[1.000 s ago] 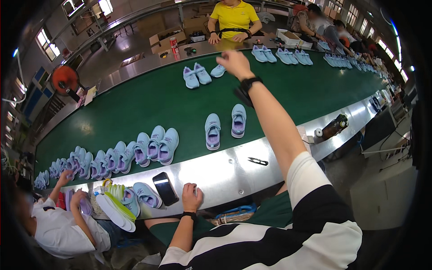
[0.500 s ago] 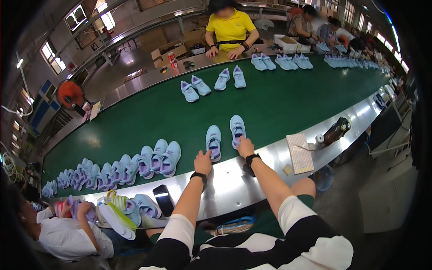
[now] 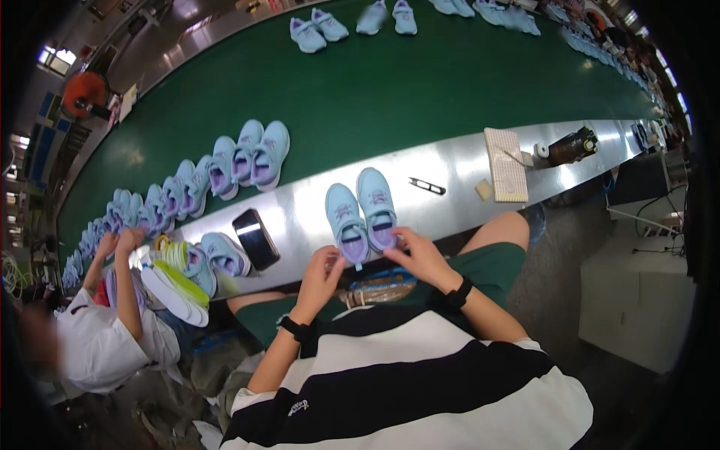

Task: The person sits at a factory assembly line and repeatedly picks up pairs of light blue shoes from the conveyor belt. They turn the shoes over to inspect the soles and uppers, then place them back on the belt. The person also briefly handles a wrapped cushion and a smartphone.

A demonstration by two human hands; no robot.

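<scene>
A pair of light-blue sneakers with lilac linings stands on the steel table edge in front of me, toes pointing away: a left sneaker (image 3: 346, 217) and a right sneaker (image 3: 376, 199). My left hand (image 3: 320, 279) is beside the left sneaker's heel, fingers loosely curved and apart. At the right sneaker's heel collar, my right hand (image 3: 420, 259) has its thumb and fingers on the rim. A small black tool like thread snips (image 3: 427, 185) lies to the right of the pair. Left of them rests a dark phone (image 3: 256, 238).
A long row of matching sneakers (image 3: 270, 154) lines the green belt (image 3: 420, 86) at left. More pairs (image 3: 319, 30) stand across it. A notepad (image 3: 505, 165) and dark bottle (image 3: 568, 148) lie at right. At left a co-worker (image 3: 124, 330) sits by stacked insoles (image 3: 174, 294).
Both sneakers have come from the green belt toward me onto the steel edge, now side by side. The view has tilted downward, and the snips have come into sight.
</scene>
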